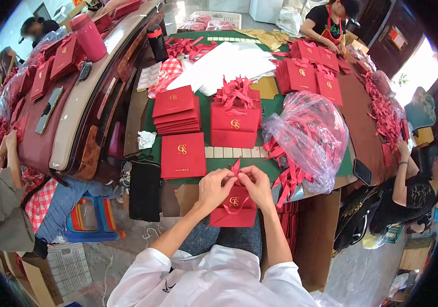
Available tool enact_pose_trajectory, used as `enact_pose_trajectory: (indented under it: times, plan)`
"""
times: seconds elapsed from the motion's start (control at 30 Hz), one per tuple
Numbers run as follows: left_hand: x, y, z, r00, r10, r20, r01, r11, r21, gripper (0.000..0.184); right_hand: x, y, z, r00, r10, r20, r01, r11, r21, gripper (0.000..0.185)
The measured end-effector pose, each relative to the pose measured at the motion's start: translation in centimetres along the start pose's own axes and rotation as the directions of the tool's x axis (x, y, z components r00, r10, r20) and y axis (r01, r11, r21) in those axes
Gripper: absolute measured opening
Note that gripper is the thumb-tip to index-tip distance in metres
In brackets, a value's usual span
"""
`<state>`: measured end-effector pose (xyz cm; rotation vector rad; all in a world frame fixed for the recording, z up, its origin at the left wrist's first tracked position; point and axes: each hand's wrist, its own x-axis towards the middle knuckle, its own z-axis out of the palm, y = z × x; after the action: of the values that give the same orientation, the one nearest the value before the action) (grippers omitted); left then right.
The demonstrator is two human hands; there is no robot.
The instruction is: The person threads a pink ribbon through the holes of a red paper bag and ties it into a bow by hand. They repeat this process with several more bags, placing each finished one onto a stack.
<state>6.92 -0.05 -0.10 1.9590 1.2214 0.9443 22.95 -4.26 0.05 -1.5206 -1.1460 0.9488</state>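
Observation:
My left hand [216,188] and my right hand [256,186] meet at the top of a small red bag [233,217] with gold lettering, at the table's front edge. Fingers of both hands are pinched on a red ribbon [236,167] whose tip points up between them. Another ribbon loop hangs over the bag's front. Beyond the hands stand finished-looking red bags [234,125] with ribbons on top. Flat red bags [183,155] lie to the left, with a stack [177,110] behind them. On the right, a clear plastic bag [308,138] holds many red ribbons.
White sheets [221,64] lie farther back, near a black bottle [157,43]. More red bags [301,77] stand at the back right, where a person [326,25] works. A phone [362,172] rests at the right edge; a black pouch [145,191] hangs at the left.

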Motion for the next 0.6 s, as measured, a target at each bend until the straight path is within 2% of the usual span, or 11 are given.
enact_pose_trajectory:
  times: [0.1, 0.33, 0.4, 0.43, 0.5, 0.53, 0.57, 0.6]
  plan:
    - [-0.4, 0.7, -0.4, 0.981, 0.193, -0.020, -0.192, 0.979, 0.072, 0.011, -0.1, 0.2, 0.3, 1.000, 0.007, 0.012, -0.008, 0.995, 0.101, 0.015]
    - [-0.8, 1.0, -1.1, 0.960, 0.279, 0.006, -0.277, 0.951, 0.134, 0.009, -0.2, 0.0, 0.1, 0.998, -0.017, 0.064, 0.011, 0.996, 0.093, 0.014]
    - [-1.1, 1.2, -1.9, 0.910, 0.403, -0.096, -0.382, 0.906, 0.185, 0.020, -0.2, 0.0, -0.3, 0.999, -0.031, 0.045, 0.028, 0.997, 0.070, 0.015]
    - [-1.4, 0.9, -2.1, 0.907, 0.409, -0.097, -0.388, 0.903, 0.184, 0.020, -0.3, 0.0, -0.6, 0.999, -0.011, 0.032, 0.007, 0.989, 0.150, 0.014]
    - [-2.7, -0.5, -2.3, 0.974, 0.181, -0.136, -0.191, 0.979, -0.068, 0.038, -0.3, -0.2, -1.3, 1.000, 0.010, -0.005, -0.009, 0.971, 0.241, 0.014]
    - [-3.3, -1.2, -2.6, 0.973, 0.186, -0.133, -0.197, 0.978, -0.067, 0.038, -0.3, -0.3, -1.5, 1.000, 0.008, -0.010, -0.005, 0.970, 0.243, 0.014]
    - [-4.0, -1.9, -2.9, 0.998, 0.032, 0.062, -0.017, 0.973, -0.229, 0.043, -0.4, -0.4, -1.7, 0.998, 0.048, -0.036, -0.036, 0.956, 0.290, 0.015]
    - [-4.5, -2.4, -3.1, 0.957, -0.093, 0.276, 0.188, 0.920, -0.344, 0.048, -0.4, -0.5, -1.8, 0.994, 0.090, -0.059, -0.065, 0.939, 0.337, 0.015]
